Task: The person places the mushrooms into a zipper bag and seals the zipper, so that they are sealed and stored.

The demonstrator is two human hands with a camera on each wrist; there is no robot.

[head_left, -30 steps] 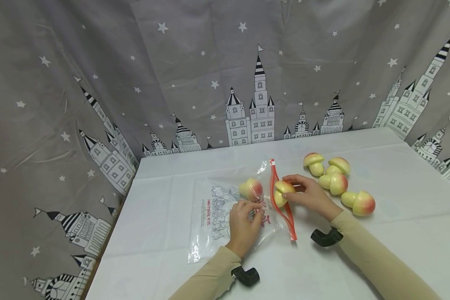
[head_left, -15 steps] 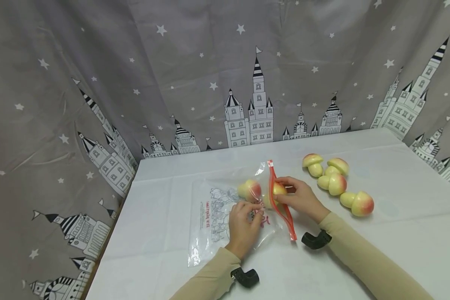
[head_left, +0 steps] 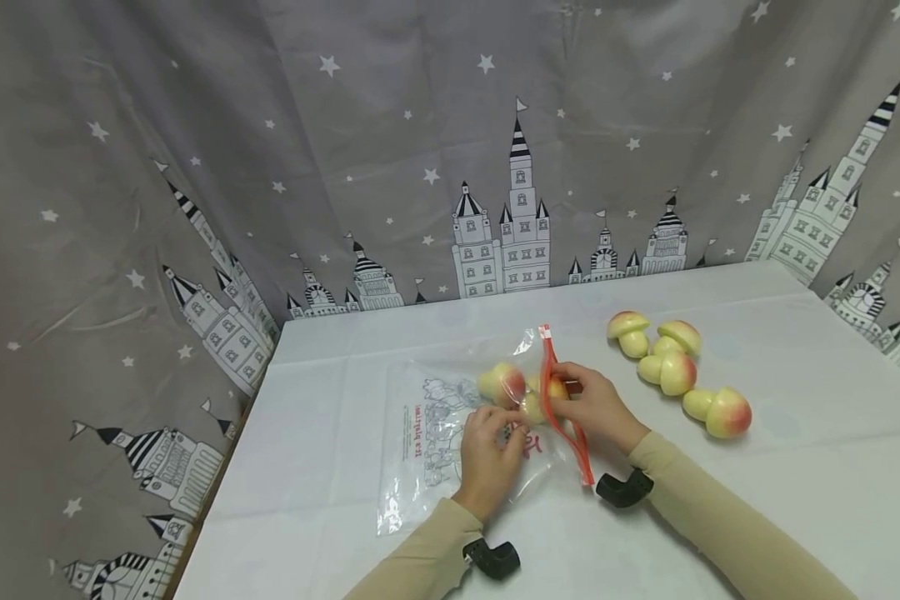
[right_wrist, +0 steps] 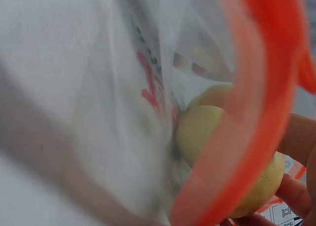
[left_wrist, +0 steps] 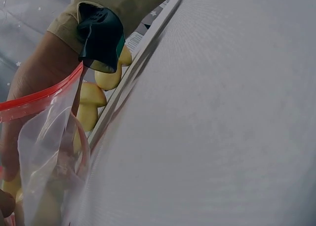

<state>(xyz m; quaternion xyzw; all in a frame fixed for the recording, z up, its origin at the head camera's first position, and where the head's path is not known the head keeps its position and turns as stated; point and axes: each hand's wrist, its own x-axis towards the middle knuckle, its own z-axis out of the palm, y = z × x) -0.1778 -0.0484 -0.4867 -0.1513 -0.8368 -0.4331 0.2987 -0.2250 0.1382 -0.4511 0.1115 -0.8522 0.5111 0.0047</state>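
Note:
A clear zip bag (head_left: 412, 433) with a red zip strip (head_left: 587, 468) lies flat, its mouth toward the right. Inside it is one yellow-and-red toy mushroom (head_left: 501, 383). My left hand (head_left: 486, 462) pinches the bag's upper film near the mouth. My right hand (head_left: 600, 408) reaches in past the strip and holds a second toy mushroom (head_left: 534, 408), whose cap is partly hidden by the strip and fingers. In the right wrist view, this mushroom's pale stem (right_wrist: 197, 132) shows through the film, behind the blurred red strip (right_wrist: 266, 97).
Several more toy mushrooms (head_left: 727, 412) lie in a loose group on the white tabletop (head_left: 307, 467), right of the bag. A grey curtain (head_left: 390, 108) with printed castles and stars hangs behind and at the left. Each wrist wears a black band (head_left: 491, 558).
My right hand has moved left, carrying its mushroom from the bag's mouth to inside, beside the other one. The left hand has stayed in place on the bag.

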